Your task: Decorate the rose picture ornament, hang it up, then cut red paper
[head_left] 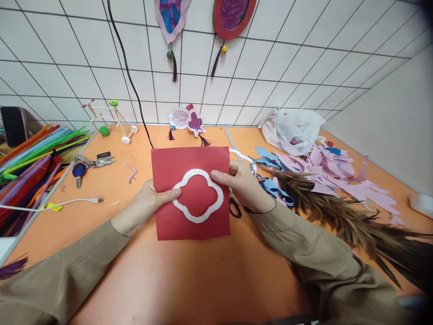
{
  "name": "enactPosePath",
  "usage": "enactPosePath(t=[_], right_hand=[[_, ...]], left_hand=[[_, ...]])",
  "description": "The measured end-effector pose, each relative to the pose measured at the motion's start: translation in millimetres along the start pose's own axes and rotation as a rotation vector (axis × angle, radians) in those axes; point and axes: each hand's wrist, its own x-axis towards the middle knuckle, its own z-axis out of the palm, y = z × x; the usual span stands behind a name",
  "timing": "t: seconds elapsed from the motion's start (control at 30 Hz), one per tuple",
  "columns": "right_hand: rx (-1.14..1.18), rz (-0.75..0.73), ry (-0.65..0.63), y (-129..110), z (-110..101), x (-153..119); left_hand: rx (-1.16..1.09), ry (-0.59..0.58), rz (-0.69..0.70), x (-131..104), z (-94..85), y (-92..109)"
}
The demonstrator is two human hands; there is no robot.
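Between my hands, raised above the orange table, is a square sheet of red paper [169, 167]. A white scalloped ring [198, 219] lies flat against its face, with red showing through the middle. My left hand [152, 201] grips the sheet at its left edge, thumb pressed on the ring's left side. My right hand [245, 183] holds the right edge, its thumb on the ring's upper right; the fingers of both hands are mostly hidden behind the paper. Just below my right hand shows a black scissors handle [235, 207], partly covered.
Keys [98, 160] and a white cable [67, 203] lie left, beside colourful pipe cleaners [37, 158]. A small stick frame [111, 117] stands behind. Brown feathers [324, 212], pink paper scraps [338, 176] and a white plastic bag [291, 128] cover the right. Decorated pendants [234, 18] hang on the tiled wall.
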Motion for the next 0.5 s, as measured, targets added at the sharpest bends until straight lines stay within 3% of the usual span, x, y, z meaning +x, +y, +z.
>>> enactPosePath(t=[0.13, 0.33, 0.5], right_hand=[[0.105, 0.082, -0.144, 3.1, -7.1, 2.0], [0.096, 0.153, -0.107, 2.6, -3.9, 0.4], [0.062, 0.142, -0.114, -0.4, -5.8, -1.6]], left_hand=[[0.05, 0.071, 0.042, -1.7, -2.9, -1.7], [0.094, 0.125, 0.077, -5.3, 1.4, 0.1], [0.025, 0.052, 0.05, -8.1, 1.6, 2.6]])
